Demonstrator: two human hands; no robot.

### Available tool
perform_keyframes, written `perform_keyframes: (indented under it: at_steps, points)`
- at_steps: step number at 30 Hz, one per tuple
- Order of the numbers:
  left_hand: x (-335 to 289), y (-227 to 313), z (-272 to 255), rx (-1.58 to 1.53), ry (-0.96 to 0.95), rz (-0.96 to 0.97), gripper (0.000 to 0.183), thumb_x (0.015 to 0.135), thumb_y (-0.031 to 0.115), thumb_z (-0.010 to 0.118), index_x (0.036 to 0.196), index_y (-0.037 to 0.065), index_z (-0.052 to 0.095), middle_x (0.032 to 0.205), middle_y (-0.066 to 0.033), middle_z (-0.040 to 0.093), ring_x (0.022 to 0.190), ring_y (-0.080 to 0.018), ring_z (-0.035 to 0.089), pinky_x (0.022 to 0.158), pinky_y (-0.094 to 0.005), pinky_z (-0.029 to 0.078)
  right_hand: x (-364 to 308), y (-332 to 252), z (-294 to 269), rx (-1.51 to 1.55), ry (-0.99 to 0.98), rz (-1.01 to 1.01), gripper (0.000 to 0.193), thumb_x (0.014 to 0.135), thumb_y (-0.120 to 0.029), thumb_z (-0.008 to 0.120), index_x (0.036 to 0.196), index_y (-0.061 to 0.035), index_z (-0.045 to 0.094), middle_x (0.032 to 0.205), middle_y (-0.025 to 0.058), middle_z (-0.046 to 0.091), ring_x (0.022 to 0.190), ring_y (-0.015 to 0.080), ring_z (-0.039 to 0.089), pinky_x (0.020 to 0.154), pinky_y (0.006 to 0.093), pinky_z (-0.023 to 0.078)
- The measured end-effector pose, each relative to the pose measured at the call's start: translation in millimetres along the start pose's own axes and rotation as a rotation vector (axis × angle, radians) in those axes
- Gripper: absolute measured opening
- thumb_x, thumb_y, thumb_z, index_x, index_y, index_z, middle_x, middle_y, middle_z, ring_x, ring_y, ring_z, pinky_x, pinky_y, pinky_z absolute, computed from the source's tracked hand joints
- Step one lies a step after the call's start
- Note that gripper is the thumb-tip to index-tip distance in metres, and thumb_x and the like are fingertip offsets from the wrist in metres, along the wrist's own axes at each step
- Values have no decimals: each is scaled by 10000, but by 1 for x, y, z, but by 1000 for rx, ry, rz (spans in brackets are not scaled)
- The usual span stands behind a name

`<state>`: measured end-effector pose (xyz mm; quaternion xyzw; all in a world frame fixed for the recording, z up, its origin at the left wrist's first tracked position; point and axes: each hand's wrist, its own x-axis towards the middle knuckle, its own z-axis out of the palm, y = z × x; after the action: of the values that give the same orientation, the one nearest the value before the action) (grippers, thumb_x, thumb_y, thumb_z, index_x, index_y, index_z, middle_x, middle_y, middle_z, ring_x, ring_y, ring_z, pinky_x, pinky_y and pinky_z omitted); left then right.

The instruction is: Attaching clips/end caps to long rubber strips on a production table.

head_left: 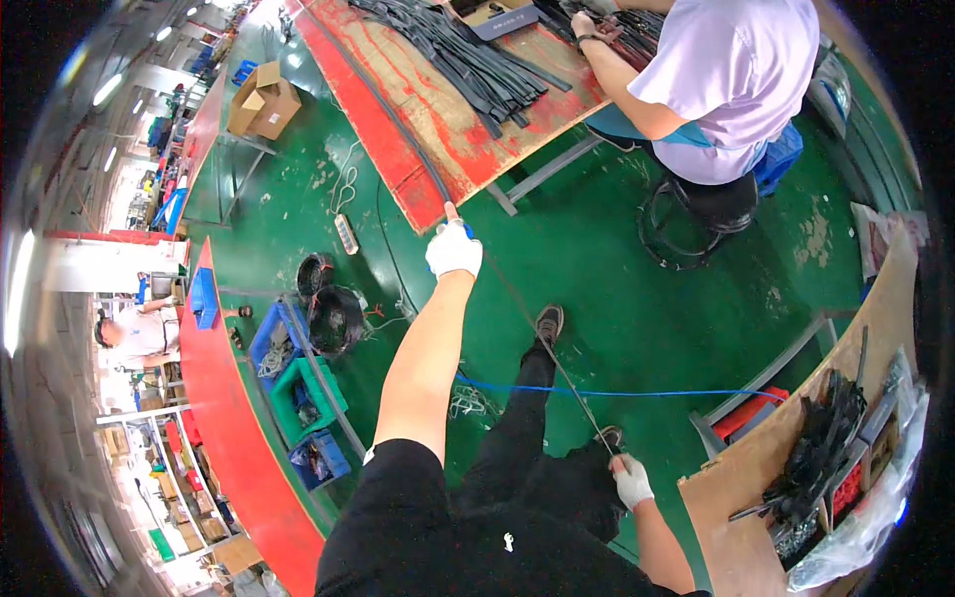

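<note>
My left hand (454,249), in a white glove, is stretched out at arm's length and closed on a thin black cable (542,343) at the edge of a red-painted wooden table (398,149). The cable runs along the table's edge, passes through that hand, then slants down taut to my right hand (632,481). That hand, also white-gloved, grips the cable low by my right hip. I stand on a green floor in black clothes, one shoe (548,321) out in front.
A person in a lilac shirt (731,80) sits on a stool at the table handling black strips (468,55). A blue cord (607,394) crosses the floor. Blue and green bins (303,398), cable coils (333,316), a power strip (346,234) and a cluttered bench (826,458) stand around.
</note>
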<state>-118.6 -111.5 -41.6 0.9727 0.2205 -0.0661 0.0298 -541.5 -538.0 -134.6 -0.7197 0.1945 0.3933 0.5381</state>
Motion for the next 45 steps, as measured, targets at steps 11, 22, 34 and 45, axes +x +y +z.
perform_keyframes:
  at_steps: [11, 22, 34, 45]
  points:
    - [14, -13, -24, 70, 79, 125, 860, 870, 244, 651, 1662, 124, 339, 1117, -225, 695, 955, -394, 739, 881, -490, 596, 186, -215, 68, 183, 38, -334, 426, 1086, -383, 576, 957, 6, 691, 759, 86, 657, 700, 177, 579, 680, 355, 490]
    - [12, -28, 17, 41, 12, 43, 892, 865, 262, 670, 1673, 129, 318, 1204, -230, 699, 1014, -395, 740, 908, -482, 594, 126, -127, 61, -139, 136, -230, 450, 1087, -398, 547, 1004, 25, 676, 807, 204, 669, 766, 365, 655, 734, 443, 509]
    - [9, -41, 6, 21, 86, 73, 883, 864, 262, 667, 1668, 127, 330, 1124, -240, 704, 988, -399, 735, 910, -481, 587, 94, -83, 49, -147, 92, -201, 453, 1097, -398, 538, 1039, 32, 668, 875, 260, 684, 839, 434, 664, 763, 449, 511]
    - [21, -30, 5, 142, 3, 148, 906, 846, 257, 672, 1672, 121, 323, 1217, -200, 705, 1084, -368, 722, 954, -472, 578, 92, -61, 58, -220, 170, -250, 487, 1096, -418, 524, 1078, 42, 683, 979, 304, 711, 991, 498, 684, 838, 500, 529]
